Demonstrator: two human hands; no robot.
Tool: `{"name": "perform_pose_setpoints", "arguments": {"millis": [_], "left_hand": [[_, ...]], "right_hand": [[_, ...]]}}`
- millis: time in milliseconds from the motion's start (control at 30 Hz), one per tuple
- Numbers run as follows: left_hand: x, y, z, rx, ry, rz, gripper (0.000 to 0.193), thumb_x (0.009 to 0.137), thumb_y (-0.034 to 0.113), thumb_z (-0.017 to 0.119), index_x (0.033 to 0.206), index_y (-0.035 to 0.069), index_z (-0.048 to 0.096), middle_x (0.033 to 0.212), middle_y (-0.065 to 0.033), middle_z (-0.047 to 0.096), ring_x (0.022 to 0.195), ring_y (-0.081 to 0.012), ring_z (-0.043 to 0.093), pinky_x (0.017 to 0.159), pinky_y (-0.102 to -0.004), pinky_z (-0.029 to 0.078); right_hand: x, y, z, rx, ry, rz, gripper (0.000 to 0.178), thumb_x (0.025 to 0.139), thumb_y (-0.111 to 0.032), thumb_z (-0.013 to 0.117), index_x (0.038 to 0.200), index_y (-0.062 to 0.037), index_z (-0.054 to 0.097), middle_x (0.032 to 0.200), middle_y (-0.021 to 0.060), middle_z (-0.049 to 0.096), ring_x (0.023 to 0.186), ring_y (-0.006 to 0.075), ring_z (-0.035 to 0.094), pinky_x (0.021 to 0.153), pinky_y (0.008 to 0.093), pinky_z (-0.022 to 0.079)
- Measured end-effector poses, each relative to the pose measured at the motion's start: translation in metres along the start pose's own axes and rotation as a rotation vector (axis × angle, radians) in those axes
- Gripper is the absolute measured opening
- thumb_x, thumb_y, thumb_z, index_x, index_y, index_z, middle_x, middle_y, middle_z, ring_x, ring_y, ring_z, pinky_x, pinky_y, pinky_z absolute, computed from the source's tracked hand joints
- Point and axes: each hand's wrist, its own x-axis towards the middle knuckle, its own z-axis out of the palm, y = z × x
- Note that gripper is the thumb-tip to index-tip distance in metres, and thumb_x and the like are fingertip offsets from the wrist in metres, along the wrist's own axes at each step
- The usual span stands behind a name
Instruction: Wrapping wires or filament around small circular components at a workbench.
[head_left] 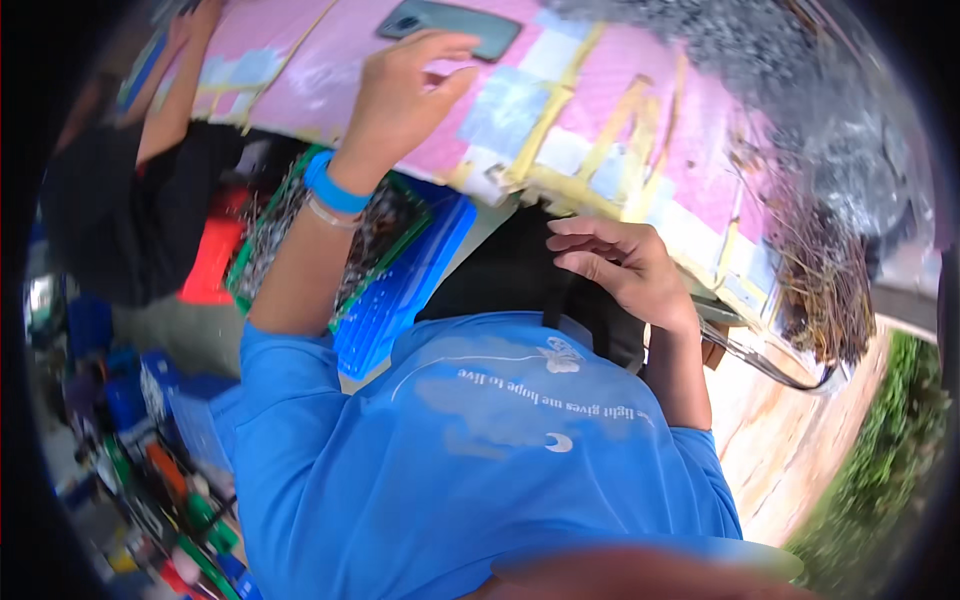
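Note:
My left hand (405,95), with a blue band on its wrist, is raised over the far part of the table (520,110). Its thumb and forefinger are apart, and no object shows between them. Just beyond the fingertips lies a dark smartphone (498,32), partly covered by the hand. My right hand (630,265) hovers in front of the table's near edge, fingers loosely stretched and thumb apart, holding nothing. The tabletop has a pink cover patched with pale blue and white pieces and yellowish tape strips.
Dark grey material (720,50) and clear plastic (850,180) fill the far right, beside brown thin stems (830,290). Under my left arm are a green-rimmed crate (415,205) of small bits and a blue crate (400,310). Another person's forearm (170,115) reaches in at left, near a red container (215,250).

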Motion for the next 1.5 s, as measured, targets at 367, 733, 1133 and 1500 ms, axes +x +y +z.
{"name": "perform_pose_setpoints", "arguments": {"millis": [367, 733, 1133, 1500], "left_hand": [[0.15, -0.053, 0.135, 0.64, -0.295, 0.297, 0.017, 0.076, 0.022, 0.065, 0.077, 0.006, 0.068, 0.086, -0.0203, 0.067, 0.084, -0.0413, 0.065, 0.079, -0.0515, 0.051], [0.087, 0.011, 0.106, -0.49, -0.399, -0.195, 0.031, 0.085, 0.011, 0.068, 0.114, 0.0, 0.065, 0.084, -0.0095, 0.069, 0.078, -0.018, 0.07, 0.067, -0.0298, 0.054], [-0.021, 0.085, 0.088, -1.074, -0.419, -0.502, 0.023, 0.088, 0.004, 0.065, 0.107, -0.007, 0.061, 0.094, -0.0152, 0.069, 0.092, -0.0261, 0.071, 0.075, -0.0309, 0.057], [-0.058, 0.082, 0.088, -1.142, -0.433, -0.589, 0.034, 0.089, 0.004, 0.061, 0.122, -0.004, 0.056, 0.102, -0.0129, 0.067, 0.09, -0.0251, 0.071, 0.071, -0.0276, 0.056]], "right_hand": [[-0.016, -0.002, -0.09, -0.263, 0.776, -0.007, 0.024, 0.089, -0.007, 0.067, 0.111, 0.0036, 0.067, 0.089, 0.0087, 0.071, 0.079, 0.0105, 0.065, 0.071, 0.0246, 0.052], [0.016, 0.017, -0.16, -1.25, 0.967, 0.147, 0.02, 0.087, -0.023, 0.062, 0.097, -0.0067, 0.067, 0.082, 0.0168, 0.069, 0.077, 0.0386, 0.066, 0.071, 0.0456, 0.051], [0.014, 0.028, -0.143, -1.064, 1.137, 0.029, 0.025, 0.088, -0.03, 0.061, 0.102, -0.0107, 0.067, 0.089, 0.0179, 0.07, 0.085, 0.0382, 0.067, 0.076, 0.0462, 0.051], [0.008, 0.006, -0.07, -0.515, 0.885, -0.154, 0.011, 0.089, -0.015, 0.062, 0.096, -0.008, 0.066, 0.075, 0.0079, 0.067, 0.066, 0.017, 0.064, 0.06, 0.0311, 0.049]]}}
